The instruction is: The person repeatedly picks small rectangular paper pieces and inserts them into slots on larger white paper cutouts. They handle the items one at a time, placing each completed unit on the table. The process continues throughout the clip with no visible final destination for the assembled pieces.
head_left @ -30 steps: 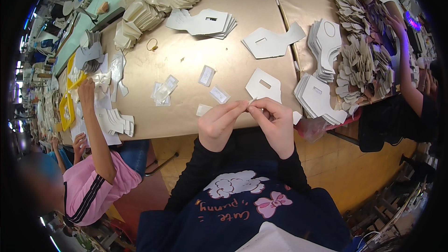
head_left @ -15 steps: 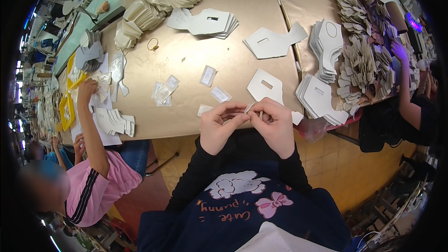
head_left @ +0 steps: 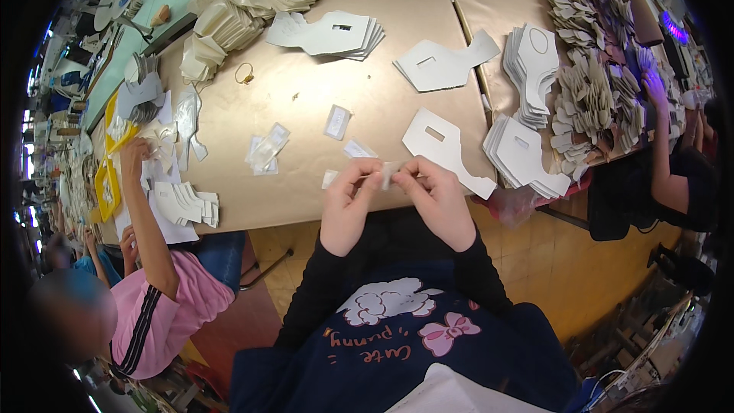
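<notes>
Both hands meet just inside the table's near edge over a small pale strip (head_left: pixel 388 175), likely a thin label or film piece; its exact kind is hard to make out. My left hand (head_left: pixel 349 206) pinches one end between thumb and forefinger. On the other end, my right hand (head_left: pixel 438 203) has its fingers closed too. Beyond my left hand lie small clear-and-white rectangular labels (head_left: pixel 336 121), one partly covered by the fingers. A white cut piece with a slot (head_left: pixel 437 144) rests past my right hand.
Stacks of white slotted pieces (head_left: pixel 514 154) lie at the right, beside heaps of grey-beige pieces (head_left: pixel 585 99). Cream sheets (head_left: pixel 229 30) pile up far left. At the left, a person in pink (head_left: pixel 172 298) reaches toward yellow trays (head_left: pixel 108 187); another person's arm (head_left: pixel 667 145) is at right.
My hands have drawn slightly apart and the strip now stretches between the fingertips. The lower end of the slotted white piece has come into view beside my right hand.
</notes>
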### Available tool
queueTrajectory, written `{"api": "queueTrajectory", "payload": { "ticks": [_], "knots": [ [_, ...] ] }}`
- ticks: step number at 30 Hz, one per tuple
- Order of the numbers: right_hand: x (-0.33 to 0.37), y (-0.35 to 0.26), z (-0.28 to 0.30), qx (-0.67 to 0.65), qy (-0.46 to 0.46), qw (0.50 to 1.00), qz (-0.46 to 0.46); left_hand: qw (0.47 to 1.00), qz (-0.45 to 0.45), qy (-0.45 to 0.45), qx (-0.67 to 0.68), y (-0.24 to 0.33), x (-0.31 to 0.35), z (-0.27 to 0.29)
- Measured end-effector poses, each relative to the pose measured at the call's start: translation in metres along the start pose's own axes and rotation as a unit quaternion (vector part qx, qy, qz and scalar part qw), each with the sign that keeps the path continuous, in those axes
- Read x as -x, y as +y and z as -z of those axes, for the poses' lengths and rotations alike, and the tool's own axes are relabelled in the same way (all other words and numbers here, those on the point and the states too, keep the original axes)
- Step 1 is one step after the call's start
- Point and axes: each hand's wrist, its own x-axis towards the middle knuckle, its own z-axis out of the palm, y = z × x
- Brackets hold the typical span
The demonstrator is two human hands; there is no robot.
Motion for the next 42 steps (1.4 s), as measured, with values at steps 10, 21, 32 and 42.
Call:
{"api": "queueTrajectory", "payload": {
  "ticks": [10, 21, 32, 42],
  "knots": [
    [0.016, -0.022, 0.013, 0.04, -0.027, 0.998, -0.047, 0.986, -0.113, 0.027, -0.117, 0.004, 0.001, -0.011],
    [0.014, -0.006, 0.025, 0.011, 0.079, 0.997, 0.013, 0.99, -0.101, 0.051, -0.086, -0.007, -0.001, 0.006],
    [0.101, 0.125, 0.217, -0.295, 0.538, 0.783, 0.105, 1.0, -0.025, 0.009, -0.007, -0.032, -0.005, 0.037],
    [0.021, 0.296, 0.276, -0.321, 0.437, 0.84, 0.027, 0.998, 0.027, -0.057, 0.017, -0.037, 0.016, 0.004]
  ]
}}
